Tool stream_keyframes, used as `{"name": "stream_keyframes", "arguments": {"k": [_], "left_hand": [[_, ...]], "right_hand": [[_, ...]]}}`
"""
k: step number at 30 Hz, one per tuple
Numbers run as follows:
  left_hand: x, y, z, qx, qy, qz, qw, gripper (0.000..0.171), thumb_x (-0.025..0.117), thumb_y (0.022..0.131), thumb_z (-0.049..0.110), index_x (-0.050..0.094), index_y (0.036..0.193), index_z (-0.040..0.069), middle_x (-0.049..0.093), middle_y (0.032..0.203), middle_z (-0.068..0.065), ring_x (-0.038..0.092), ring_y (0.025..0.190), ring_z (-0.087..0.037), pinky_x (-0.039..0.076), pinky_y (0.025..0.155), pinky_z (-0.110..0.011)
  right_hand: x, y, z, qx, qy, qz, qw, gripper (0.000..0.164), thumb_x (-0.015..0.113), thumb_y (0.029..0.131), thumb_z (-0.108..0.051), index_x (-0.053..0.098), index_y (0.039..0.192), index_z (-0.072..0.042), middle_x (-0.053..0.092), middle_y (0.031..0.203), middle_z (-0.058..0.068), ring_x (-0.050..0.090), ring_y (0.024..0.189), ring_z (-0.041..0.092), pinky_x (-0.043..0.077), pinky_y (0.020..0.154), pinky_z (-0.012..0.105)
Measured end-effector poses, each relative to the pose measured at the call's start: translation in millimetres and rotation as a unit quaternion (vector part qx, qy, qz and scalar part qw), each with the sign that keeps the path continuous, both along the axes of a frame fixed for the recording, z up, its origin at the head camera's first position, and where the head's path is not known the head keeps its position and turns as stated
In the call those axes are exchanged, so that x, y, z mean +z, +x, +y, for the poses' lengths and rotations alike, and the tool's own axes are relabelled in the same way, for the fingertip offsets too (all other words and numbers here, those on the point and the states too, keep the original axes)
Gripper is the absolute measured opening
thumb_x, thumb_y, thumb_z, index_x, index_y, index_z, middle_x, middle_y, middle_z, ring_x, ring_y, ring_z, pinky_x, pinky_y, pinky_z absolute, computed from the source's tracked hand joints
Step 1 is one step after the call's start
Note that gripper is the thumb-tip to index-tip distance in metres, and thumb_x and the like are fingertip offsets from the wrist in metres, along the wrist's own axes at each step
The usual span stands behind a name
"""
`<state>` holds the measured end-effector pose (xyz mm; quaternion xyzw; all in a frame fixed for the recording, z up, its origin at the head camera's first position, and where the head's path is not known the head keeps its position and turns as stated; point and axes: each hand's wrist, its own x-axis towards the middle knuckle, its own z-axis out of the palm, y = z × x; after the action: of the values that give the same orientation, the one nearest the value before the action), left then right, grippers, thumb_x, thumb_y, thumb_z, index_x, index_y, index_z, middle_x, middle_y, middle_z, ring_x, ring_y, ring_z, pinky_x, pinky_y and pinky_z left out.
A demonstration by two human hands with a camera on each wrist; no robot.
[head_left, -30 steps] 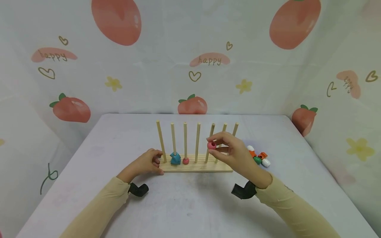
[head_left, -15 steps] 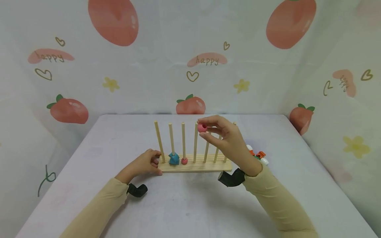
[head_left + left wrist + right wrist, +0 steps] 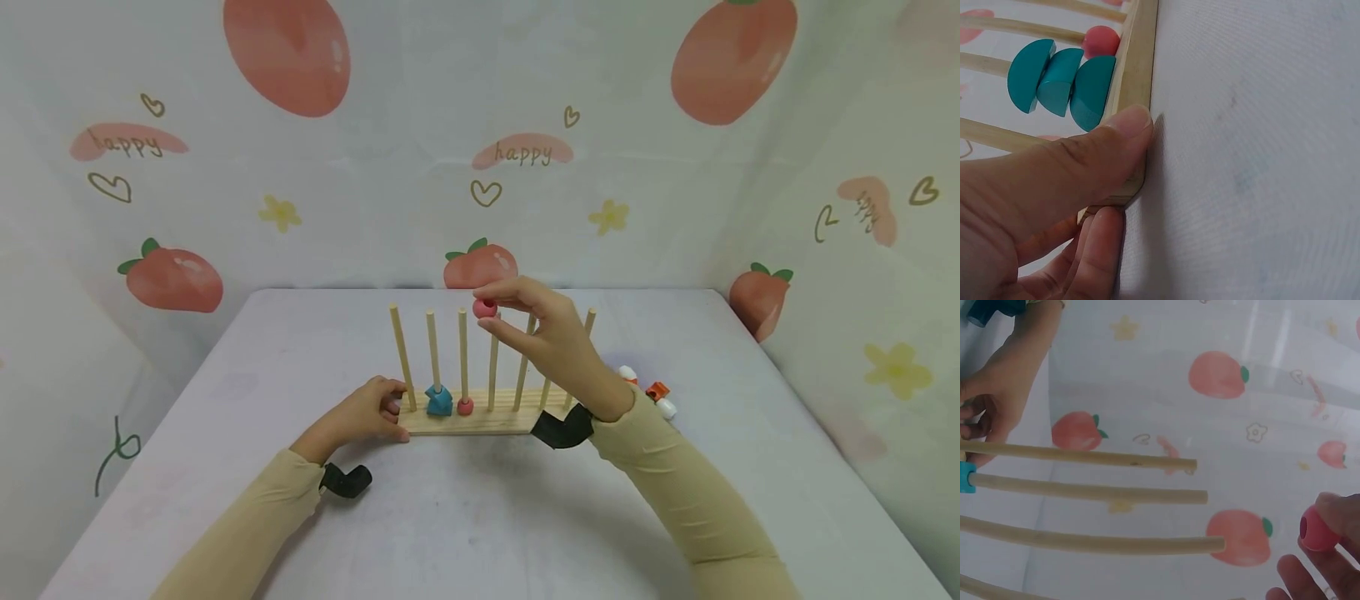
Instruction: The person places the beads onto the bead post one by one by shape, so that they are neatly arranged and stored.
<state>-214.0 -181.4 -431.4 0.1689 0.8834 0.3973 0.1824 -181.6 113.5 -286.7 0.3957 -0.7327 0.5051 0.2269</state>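
One round pink bead [image 3: 482,311] is pinched in the right hand [image 3: 553,337], the nearer to the tips of the upright wooden pegs [image 3: 463,354], just beyond them, hole turned their way; the left hand [image 3: 363,419], lower, well apart, grips one end of the wooden base [image 3: 480,423].

The right hand [image 3: 551,335] is raised, fingers [image 3: 515,288] pinching — the left hand [image 3: 358,417] sits lower, fingers curled.

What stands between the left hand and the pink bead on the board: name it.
From the left hand to that pink bead, the head view shows the end peg, then the second peg with blue blocks at its foot.
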Motion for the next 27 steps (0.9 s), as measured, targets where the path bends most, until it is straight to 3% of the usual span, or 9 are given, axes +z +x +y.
{"name": "stream_keyframes", "arguments": {"k": [9,27], "left_hand": [[-0.6,-0.6,1,-0.001,-0.004,0.002,1.0,0.081,0.088,0.068,0.012,0.045,0.133,-0.011,0.05,0.113,-0.018,0.058,0.095,-0.022,0.052,0.082,-0.032],[0.3,-0.3,1,-0.005,0.007,-0.004,1.0,0.081,0.088,0.069,0.011,0.044,0.133,-0.013,0.049,0.114,-0.019,0.057,0.095,-0.022,0.052,0.082,-0.032]], "right_hand": [[1.6,-13.7,-6,-0.056,0.074,0.049,0.995,0.028,0.075,0.084,-0.007,0.068,0.111,-0.003,0.067,0.103,0.006,0.059,0.096,0.015,0.052,0.088,0.027],[4.2,-20.9,-15,-0.068,0.134,-0.014,0.989,0.029,0.072,0.087,-0.011,0.067,0.115,-0.004,0.069,0.106,0.005,0.063,0.097,0.015,0.052,0.088,0.028]]}}
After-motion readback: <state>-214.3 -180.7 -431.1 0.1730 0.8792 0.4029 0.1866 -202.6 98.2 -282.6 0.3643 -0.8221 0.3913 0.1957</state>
